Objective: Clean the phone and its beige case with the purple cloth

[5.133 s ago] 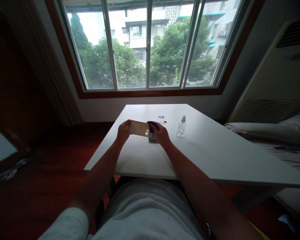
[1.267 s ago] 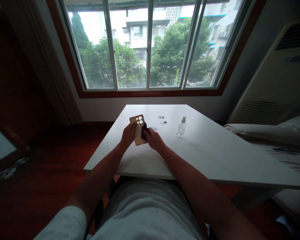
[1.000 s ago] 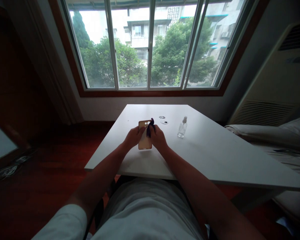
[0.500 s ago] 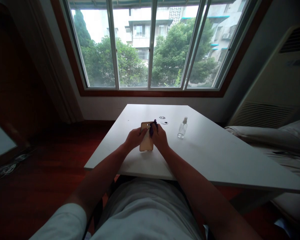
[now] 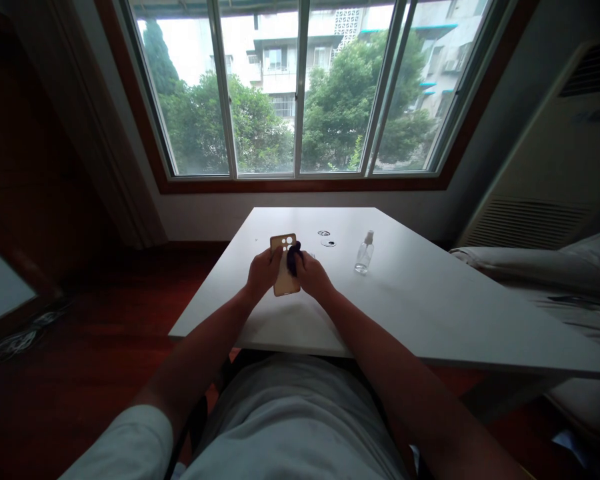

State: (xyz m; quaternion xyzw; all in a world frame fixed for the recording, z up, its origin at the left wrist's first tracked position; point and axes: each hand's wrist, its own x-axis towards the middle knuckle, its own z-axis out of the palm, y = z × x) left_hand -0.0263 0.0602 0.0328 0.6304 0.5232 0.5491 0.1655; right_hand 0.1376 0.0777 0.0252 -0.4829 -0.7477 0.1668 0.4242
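Note:
My left hand grips the left edge of a yellowish phone case, its thumb lying over the inside face. The case is held up above the table, slightly tilted, with round camera holes near its top. My right hand is closed around a dark purple cloth, which touches the right part of the case. The fingers behind the case are hidden.
A clear spray bottle stands on the white table to the right of my hands. Two small flat round pieces, one a disc, lie behind them. A window is beyond the table.
The phone case has moved a little left and up and turned slightly, so light shows through its camera holes. My right hand and the cloth have shifted left with it.

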